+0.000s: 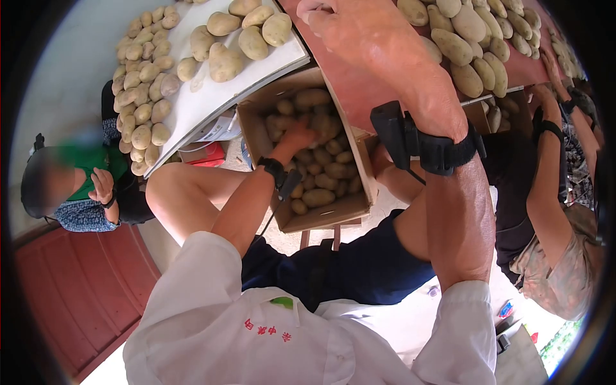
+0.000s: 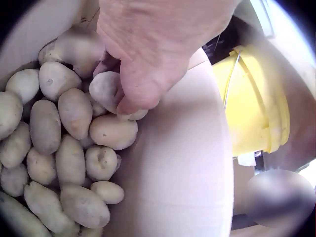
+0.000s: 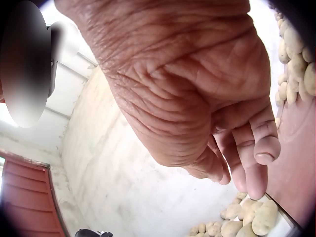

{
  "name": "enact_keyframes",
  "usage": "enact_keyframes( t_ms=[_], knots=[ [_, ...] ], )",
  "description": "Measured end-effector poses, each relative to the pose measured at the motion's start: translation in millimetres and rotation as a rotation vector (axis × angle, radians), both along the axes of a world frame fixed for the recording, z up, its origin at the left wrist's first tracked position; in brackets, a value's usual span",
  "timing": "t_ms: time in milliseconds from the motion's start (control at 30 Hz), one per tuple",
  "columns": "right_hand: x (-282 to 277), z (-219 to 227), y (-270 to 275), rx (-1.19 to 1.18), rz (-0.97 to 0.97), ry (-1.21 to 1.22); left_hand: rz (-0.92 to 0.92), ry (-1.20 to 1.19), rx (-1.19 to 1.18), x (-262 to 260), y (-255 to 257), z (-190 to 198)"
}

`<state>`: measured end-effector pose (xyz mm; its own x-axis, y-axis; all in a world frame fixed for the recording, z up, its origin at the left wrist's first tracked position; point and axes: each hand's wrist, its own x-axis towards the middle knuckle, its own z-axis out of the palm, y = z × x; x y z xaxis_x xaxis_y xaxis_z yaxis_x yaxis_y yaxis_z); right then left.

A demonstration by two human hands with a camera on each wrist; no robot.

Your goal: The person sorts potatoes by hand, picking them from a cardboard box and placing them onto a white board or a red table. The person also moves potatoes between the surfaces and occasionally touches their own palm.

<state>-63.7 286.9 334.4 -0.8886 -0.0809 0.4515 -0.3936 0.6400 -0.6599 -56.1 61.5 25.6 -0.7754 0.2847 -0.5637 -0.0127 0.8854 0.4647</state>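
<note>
Down in a cardboard box of potatoes between the person's knees is the left hand. In the left wrist view, that hand pinches a pale potato between thumb and fingers, near the box wall. More potatoes lie heaped beside it. Raised over the red tabletop, the right hand has its fingers loosely bent with nothing in them, as the right wrist view shows. Loose potatoes on the white table are near it to the left.
A large potato pile covers the right part of the red tabletop. Another potato group spreads along the white table's far side. One person sits at the left; others work close at the right. A yellow bucket stands beside the box.
</note>
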Motion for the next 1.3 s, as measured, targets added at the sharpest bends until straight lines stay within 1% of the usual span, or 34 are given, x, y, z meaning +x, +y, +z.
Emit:
enact_keyframes(
  t_ms=[33,67,133,167,233,267,333,367,400,433,467,533,567,600,633,700,767,800,867,933,967,1000,1067,1100,1133,1200,1300],
  knots=[
    [-2.2,2.3,-0.2,0.044,-0.032,-0.121,0.194,-0.299,0.118,9.0,1.3,19.2],
    [-1.6,1.3,0.7,0.039,-0.032,-0.121,0.195,-0.298,0.113,21.2,-3.5,19.9],
    [0.3,-2.1,3.2,0.021,0.020,-0.007,0.568,-0.741,0.712,43.7,-14.1,16.3],
    [-0.2,-3.4,3.7,0.018,0.019,-0.006,0.567,-0.739,0.710,50.6,-15.6,19.3],
    [-2.3,-4.3,1.1,0.036,0.023,0.037,0.548,-0.907,0.981,62.7,-17.5,25.7],
    [-1.5,-3.4,-0.2,0.033,0.031,0.047,0.551,-0.894,0.984,68.9,-16.7,31.9],
    [-2.2,-1.3,-2.5,0.074,-0.038,-0.081,0.499,-0.872,1.058,78.1,-15.0,44.0],
    [-3.8,-1.9,-3.5,0.065,-0.019,-0.059,0.461,-0.877,1.105,81.3,-18.3,46.4],
    [-5.1,-4.1,-2.6,0.013,0.017,-0.123,0.467,-0.847,1.108,85.1,-17.7,64.3],
    [-6.1,-5.4,-2.2,-0.037,0.052,-0.189,0.481,-0.811,1.140,89.8,-13.0,93.3],
    [-6.5,-5.9,-2.6,-0.042,0.067,-0.173,0.494,-0.778,1.173,93.8,-12.1,114.3],
    [-6.1,-4.9,-2.4,0.011,0.016,-0.214,0.466,-0.758,1.217,96.7,-23.0,133.6],
    [-6.2,-3.9,-2.2,0.020,0.018,-0.256,0.472,-0.655,1.211,98.9,-27.1,147.2],
    [-7.4,-6.1,-1.8,0.019,0.026,-0.244,0.477,-0.553,1.203,99.4,-31.9,159.0],
    [-8.5,-10.6,-1.6,0.013,0.037,-0.218,0.478,-0.538,1.205,98.4,-37.8,169.3],
    [-10.7,-13.9,-2.3,0.007,0.053,-0.183,0.549,-0.290,1.208,94.4,-53.7,187.6],
    [-6.9,-14.5,-3.2,-0.010,0.062,-0.191,0.576,-0.155,1.154,80.7,-77.5,202.5],
    [-5.5,-14.0,-4.7,-0.011,0.065,-0.182,0.575,-0.004,1.045,70.3,-87.3,212.5],
    [-2.8,-12.4,-6.5,-0.046,0.050,-0.162,0.659,0.237,0.897,55.4,-99.4,236.7],
    [-1.4,-11.1,-5.5,-0.059,0.050,-0.174,0.601,0.346,0.555,25.2,-125.1,254.2],
    [-1.0,-10.4,-5.4,-0.071,0.049,-0.192,0.582,0.528,0.503,14.4,-123.2,254.0],
    [0.1,-9.9,-5.3,-0.070,0.049,-0.187,0.581,0.532,0.506,1.9,-125.4,248.5],
    [0.4,-9.0,-5.7,-0.037,0.029,-0.188,0.441,0.871,0.105,-23.2,-133.8,227.6],
    [0.6,-9.6,-6.6,-0.036,0.029,-0.187,0.369,0.839,-0.004,-31.0,-135.0,220.3],
    [0.2,-10.6,-6.6,-0.052,0.032,-0.213,0.367,0.842,0.000,-35.1,-135.9,212.1],
    [-2.8,-10.7,-3.4,-0.063,0.028,-0.237,0.374,0.823,-0.072,-42.4,-129.9,204.7],
    [-2.6,-13.2,-3.6,-0.005,0.039,-0.231,0.400,0.828,-0.091,-43.5,-125.2,198.4]
  ],
)
